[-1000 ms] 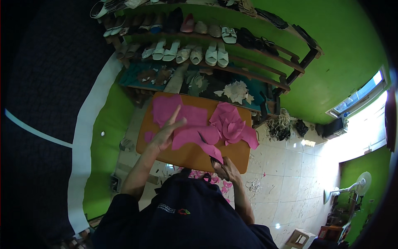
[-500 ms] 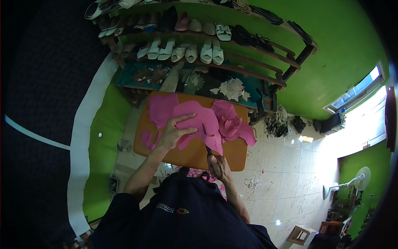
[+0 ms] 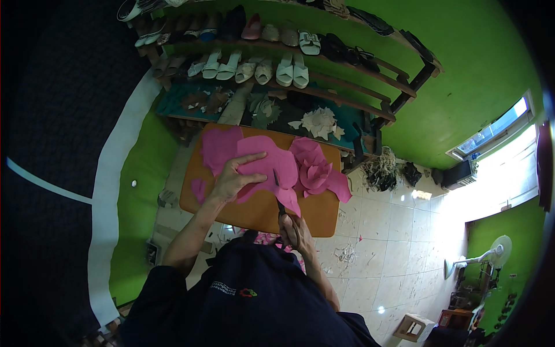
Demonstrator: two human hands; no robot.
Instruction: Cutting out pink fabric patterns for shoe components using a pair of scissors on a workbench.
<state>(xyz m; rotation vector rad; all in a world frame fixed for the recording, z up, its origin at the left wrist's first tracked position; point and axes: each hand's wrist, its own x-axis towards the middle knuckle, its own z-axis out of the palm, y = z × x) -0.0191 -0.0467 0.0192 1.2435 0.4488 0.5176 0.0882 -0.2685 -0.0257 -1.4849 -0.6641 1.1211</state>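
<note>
My left hand point(image 3: 232, 178) grips a floppy pink sheet point(image 3: 267, 151), perhaps leather, with fingers on top and the thumb nearer me. My right hand point(image 3: 295, 232) is closed around dark-handled scissors point(image 3: 281, 207), whose blades run up into the sheet; a narrow flap of it hangs to the right of the cut. Under and around lies a brown tabletop point(image 3: 254, 221). To the right rests a loose heap of cut pink pieces point(image 3: 315, 173). Another pink piece point(image 3: 221, 144) lies at the far left, and a small pink scrap point(image 3: 198, 189) sits left of my wrist.
Beyond the table stands a shoe rack point(image 3: 347, 95) with several rows of sandals and shoes. Its bottom shelf holds a pile of cream scraps point(image 3: 319, 122). Offcuts litter the tiled floor point(image 3: 376, 248) on the right. A white fan point(image 3: 500, 251) stands farther right.
The view has shifted slightly, so everything sits a little farther left. My right hand and the scissors have moved slightly left with the sheet. Both hands keep their hold.
</note>
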